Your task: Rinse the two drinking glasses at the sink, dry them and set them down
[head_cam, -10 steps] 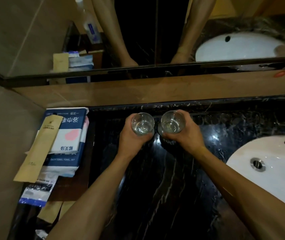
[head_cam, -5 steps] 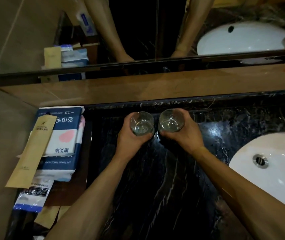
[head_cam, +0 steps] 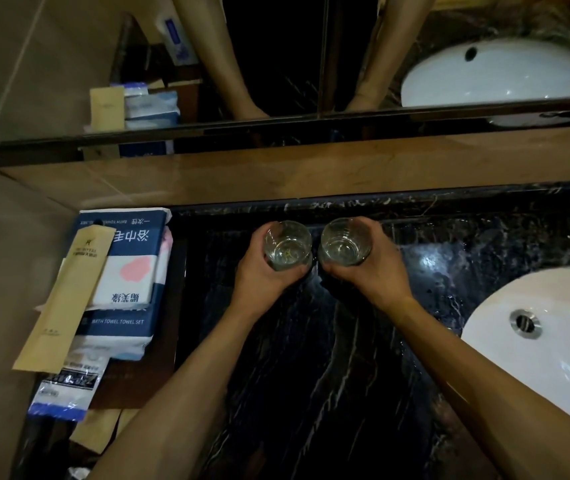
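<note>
Both arms are bare from the bottom edge of the view up to the hands: no sleeve, cuff, watch or band shows on either forearm or wrist. The left hand (head_cam: 263,275) wears no glove and no ring that can be seen; its knuckles and thumb are plain. The right hand (head_cam: 370,268) is bare as well, with no ring or mark on the back of it. The forearms are slim and smooth, without tattoo, plaster or lettering. Nails are too small and dim to tell. No clothing enters the view.
</note>
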A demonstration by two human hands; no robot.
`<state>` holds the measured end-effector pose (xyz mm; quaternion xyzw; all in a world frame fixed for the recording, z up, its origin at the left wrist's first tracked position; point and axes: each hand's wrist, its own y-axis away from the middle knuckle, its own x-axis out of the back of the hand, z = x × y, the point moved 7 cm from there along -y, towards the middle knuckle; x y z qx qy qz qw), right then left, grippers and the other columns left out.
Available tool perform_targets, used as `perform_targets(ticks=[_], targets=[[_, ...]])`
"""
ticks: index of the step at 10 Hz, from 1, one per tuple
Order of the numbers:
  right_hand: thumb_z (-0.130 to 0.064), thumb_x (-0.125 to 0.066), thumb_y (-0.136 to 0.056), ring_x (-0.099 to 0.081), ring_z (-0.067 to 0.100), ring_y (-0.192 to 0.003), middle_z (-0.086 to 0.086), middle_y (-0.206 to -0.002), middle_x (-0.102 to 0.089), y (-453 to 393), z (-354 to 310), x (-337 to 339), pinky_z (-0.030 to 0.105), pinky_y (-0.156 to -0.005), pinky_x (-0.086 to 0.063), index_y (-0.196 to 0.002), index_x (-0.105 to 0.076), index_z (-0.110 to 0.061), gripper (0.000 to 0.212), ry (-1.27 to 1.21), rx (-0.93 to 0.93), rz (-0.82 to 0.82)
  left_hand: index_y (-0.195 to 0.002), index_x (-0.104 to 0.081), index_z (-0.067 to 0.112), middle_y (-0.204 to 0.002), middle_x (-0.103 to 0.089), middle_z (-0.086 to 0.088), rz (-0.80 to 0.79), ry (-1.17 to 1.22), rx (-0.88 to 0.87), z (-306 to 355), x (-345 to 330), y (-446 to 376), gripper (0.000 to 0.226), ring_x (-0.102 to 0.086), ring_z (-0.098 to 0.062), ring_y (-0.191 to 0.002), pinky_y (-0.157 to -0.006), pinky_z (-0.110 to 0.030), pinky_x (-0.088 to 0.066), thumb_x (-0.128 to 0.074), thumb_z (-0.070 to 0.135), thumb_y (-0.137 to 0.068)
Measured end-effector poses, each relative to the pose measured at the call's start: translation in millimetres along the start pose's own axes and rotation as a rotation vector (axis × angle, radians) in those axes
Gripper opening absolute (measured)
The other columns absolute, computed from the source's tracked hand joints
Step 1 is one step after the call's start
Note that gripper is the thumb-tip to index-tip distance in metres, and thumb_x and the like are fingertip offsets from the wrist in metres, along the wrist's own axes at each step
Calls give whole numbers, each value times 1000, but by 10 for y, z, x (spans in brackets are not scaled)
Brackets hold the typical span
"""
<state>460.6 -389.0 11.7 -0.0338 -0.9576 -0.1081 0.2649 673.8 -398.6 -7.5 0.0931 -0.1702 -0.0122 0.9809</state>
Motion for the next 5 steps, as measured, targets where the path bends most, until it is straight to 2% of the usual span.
perform_targets(ticks=[1,2,3,4,5], targets=[[-33,-91,-62,-53,2,-102,-18,-114,-55,18,8,-8,13,-80,-39,-131,-46,-32,82,-6,-3,4,-125,-44,47,-119,-59,28,-9,-27,4,-6,-10,10,78,-57,9,-110,-85,-5,-43,-91,21,-67],[-33,-91,-62,-56,4,-101,-17,-112,-57,20,-5,-9,19,-83,-42,-129,-47,-33,80,-32,-24,7,-122,-42,50,-119,-57,29,-13,-41,2,19,0,19,78,-55,15,-108,-83,0,-40,-90,21,-67],[-30,-92,-61,-56,6,-104,-15,-113,-56,32,-49,1,14,-80,-41,-131,-46,-32,84,-23,-40,-7,-120,-42,54,-117,-56,31,-8,-34,23,25,11,31,80,-55,15,-107,-83,0,-40,-90,20,-67],[-26,-95,-55,-48,17,-128,-1,-145,-47,71,-75,13,25,-98,-39,-150,-27,-33,117,-41,-70,-30,-148,-31,33,-127,-53,23,-54,3,69,78,24,62,105,-53,0,-117,-86,-6,-41,-92,19,-64],[-29,-94,-60,-37,23,-139,6,-156,-32,204,-101,90,29,-104,-33,-155,-17,-28,123,-14,-99,32,-155,-19,29,-147,-43,8,-13,66,69,114,74,181,119,-42,-9,-132,-91,-8,-41,-93,18,-63]])
